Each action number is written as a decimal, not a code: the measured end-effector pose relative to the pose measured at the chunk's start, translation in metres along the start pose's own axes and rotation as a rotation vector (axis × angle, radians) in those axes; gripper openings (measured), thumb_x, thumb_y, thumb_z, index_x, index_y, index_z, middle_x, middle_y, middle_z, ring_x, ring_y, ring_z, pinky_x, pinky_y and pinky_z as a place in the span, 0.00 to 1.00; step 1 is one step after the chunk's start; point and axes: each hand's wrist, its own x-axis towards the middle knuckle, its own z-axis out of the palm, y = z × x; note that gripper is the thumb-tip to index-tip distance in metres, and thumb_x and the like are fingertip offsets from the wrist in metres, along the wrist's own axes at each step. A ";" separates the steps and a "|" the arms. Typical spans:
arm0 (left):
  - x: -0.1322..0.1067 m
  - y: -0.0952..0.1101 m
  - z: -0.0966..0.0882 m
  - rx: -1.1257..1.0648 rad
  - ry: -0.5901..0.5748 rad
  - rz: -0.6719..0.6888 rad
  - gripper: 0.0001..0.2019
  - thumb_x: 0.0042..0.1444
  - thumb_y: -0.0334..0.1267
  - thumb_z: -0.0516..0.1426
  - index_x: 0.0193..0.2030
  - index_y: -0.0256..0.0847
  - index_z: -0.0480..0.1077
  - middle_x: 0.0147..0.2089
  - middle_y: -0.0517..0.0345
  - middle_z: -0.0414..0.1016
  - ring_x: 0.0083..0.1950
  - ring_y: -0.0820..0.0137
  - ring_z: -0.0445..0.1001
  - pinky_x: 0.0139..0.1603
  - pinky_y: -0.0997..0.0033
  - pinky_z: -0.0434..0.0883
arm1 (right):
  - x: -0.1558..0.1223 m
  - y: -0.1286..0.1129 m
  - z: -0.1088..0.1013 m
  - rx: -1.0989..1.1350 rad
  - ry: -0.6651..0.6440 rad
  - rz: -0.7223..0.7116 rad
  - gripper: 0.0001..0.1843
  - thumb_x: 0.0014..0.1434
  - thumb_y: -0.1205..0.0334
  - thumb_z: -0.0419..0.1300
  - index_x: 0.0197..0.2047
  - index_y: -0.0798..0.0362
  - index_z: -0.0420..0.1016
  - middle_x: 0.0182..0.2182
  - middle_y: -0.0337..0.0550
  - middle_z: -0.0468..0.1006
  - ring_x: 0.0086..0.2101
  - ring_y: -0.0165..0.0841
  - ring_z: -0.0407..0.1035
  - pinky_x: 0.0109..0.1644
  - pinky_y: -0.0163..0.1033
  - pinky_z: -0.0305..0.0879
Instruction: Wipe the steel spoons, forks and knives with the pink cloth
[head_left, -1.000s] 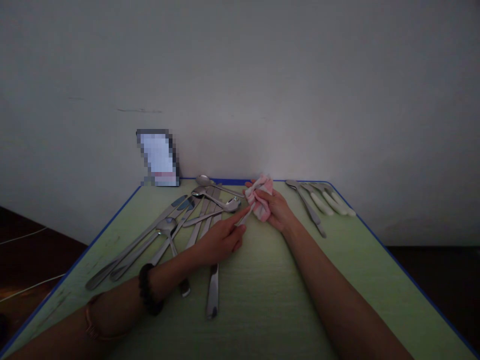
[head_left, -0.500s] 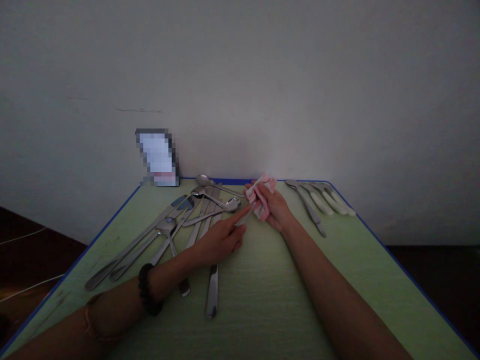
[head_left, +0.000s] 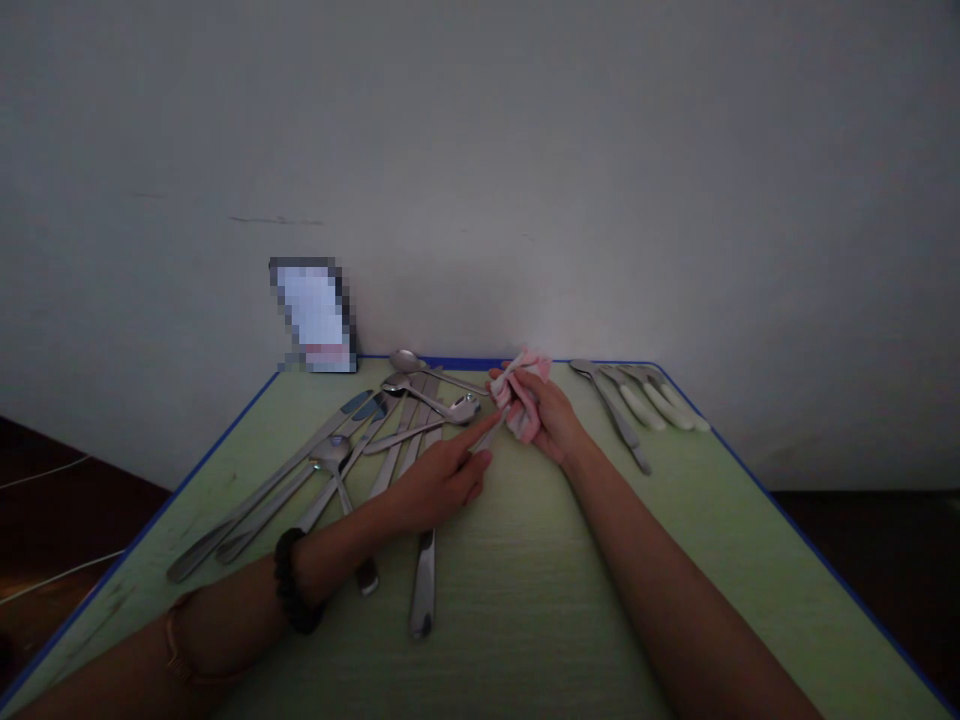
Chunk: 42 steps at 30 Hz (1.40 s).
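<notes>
While the right hand point(head_left: 553, 415) clutches cloth point(head_left: 526, 412), the left hand point(head_left: 441, 482) points forward.

The cloth point(head_left: 527, 422) looks matt, the metal cutlery point(head_left: 424, 590) glossy, the pale handles point(head_left: 642, 409) smooth like plastic.

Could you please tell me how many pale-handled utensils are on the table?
3: the left pale-handled utensil, the middle one and the right one, side by side near the far right corner of the table. None looks covered.
</notes>
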 end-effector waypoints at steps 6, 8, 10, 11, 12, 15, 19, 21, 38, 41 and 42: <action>0.000 0.001 0.000 -0.010 -0.003 -0.008 0.29 0.63 0.38 0.46 0.70 0.33 0.51 0.20 0.70 0.59 0.21 0.75 0.57 0.25 0.77 0.58 | 0.001 0.001 -0.001 -0.004 -0.010 -0.003 0.06 0.57 0.67 0.57 0.36 0.54 0.75 0.31 0.42 0.83 0.32 0.32 0.77 0.39 0.34 0.73; 0.000 0.001 0.000 -0.007 0.001 -0.005 0.29 0.63 0.38 0.46 0.70 0.34 0.52 0.20 0.70 0.59 0.21 0.76 0.57 0.25 0.77 0.58 | 0.002 0.001 -0.003 -0.011 -0.018 -0.009 0.05 0.56 0.66 0.59 0.37 0.54 0.75 0.31 0.43 0.83 0.32 0.32 0.77 0.39 0.34 0.73; -0.001 0.000 0.000 -0.002 0.008 -0.002 0.29 0.63 0.39 0.46 0.70 0.34 0.52 0.20 0.70 0.59 0.21 0.76 0.57 0.25 0.77 0.58 | 0.003 0.002 -0.003 -0.020 -0.031 -0.015 0.05 0.55 0.65 0.61 0.37 0.54 0.75 0.31 0.42 0.83 0.31 0.32 0.77 0.39 0.35 0.73; -0.001 0.000 0.000 -0.002 0.010 -0.001 0.29 0.63 0.39 0.46 0.70 0.34 0.52 0.20 0.70 0.59 0.21 0.76 0.57 0.26 0.77 0.58 | 0.003 0.002 -0.004 -0.021 -0.035 -0.015 0.05 0.55 0.65 0.61 0.37 0.54 0.75 0.31 0.42 0.83 0.31 0.32 0.77 0.39 0.35 0.73; -0.001 0.000 0.000 -0.001 0.012 0.001 0.29 0.63 0.39 0.46 0.70 0.34 0.52 0.20 0.70 0.59 0.21 0.76 0.57 0.26 0.77 0.58 | 0.003 0.002 -0.004 -0.017 -0.036 -0.014 0.05 0.55 0.65 0.61 0.37 0.53 0.75 0.30 0.41 0.82 0.30 0.32 0.76 0.39 0.35 0.74; -0.001 -0.001 0.000 -0.002 0.009 0.008 0.29 0.63 0.38 0.46 0.70 0.33 0.51 0.19 0.70 0.59 0.21 0.75 0.57 0.26 0.77 0.58 | 0.002 0.001 -0.003 -0.002 -0.030 0.000 0.06 0.56 0.67 0.58 0.37 0.54 0.75 0.29 0.42 0.82 0.30 0.31 0.76 0.39 0.34 0.73; 0.000 0.000 -0.001 -0.006 -0.001 -0.008 0.29 0.63 0.39 0.46 0.71 0.32 0.50 0.20 0.70 0.58 0.21 0.75 0.56 0.25 0.77 0.57 | 0.002 0.001 -0.002 -0.004 -0.025 -0.008 0.05 0.56 0.66 0.59 0.37 0.55 0.75 0.29 0.42 0.82 0.29 0.31 0.76 0.39 0.33 0.73; 0.000 0.001 -0.001 0.001 0.001 -0.015 0.29 0.63 0.39 0.46 0.71 0.32 0.51 0.20 0.70 0.59 0.21 0.75 0.56 0.24 0.78 0.57 | 0.002 0.002 -0.002 -0.007 -0.031 -0.013 0.05 0.55 0.66 0.60 0.37 0.55 0.75 0.29 0.41 0.82 0.29 0.30 0.76 0.39 0.33 0.73; -0.001 0.002 0.000 0.008 -0.002 -0.013 0.30 0.63 0.38 0.45 0.71 0.31 0.50 0.19 0.71 0.58 0.20 0.76 0.55 0.24 0.78 0.57 | 0.002 0.000 -0.002 -0.011 -0.022 0.006 0.06 0.56 0.66 0.59 0.37 0.55 0.75 0.30 0.42 0.83 0.31 0.32 0.77 0.38 0.33 0.73; 0.000 0.002 0.000 0.018 0.004 -0.014 0.30 0.63 0.38 0.45 0.70 0.31 0.50 0.19 0.71 0.58 0.20 0.76 0.56 0.24 0.78 0.57 | 0.001 0.000 -0.001 -0.016 -0.019 0.008 0.05 0.56 0.66 0.59 0.37 0.54 0.75 0.29 0.41 0.82 0.30 0.31 0.76 0.37 0.33 0.74; 0.000 0.002 0.000 0.022 0.004 -0.014 0.29 0.63 0.38 0.45 0.70 0.31 0.51 0.19 0.70 0.59 0.20 0.75 0.56 0.25 0.77 0.57 | 0.001 0.000 -0.001 -0.017 -0.018 0.008 0.05 0.56 0.66 0.59 0.37 0.54 0.75 0.29 0.41 0.82 0.30 0.31 0.76 0.37 0.33 0.74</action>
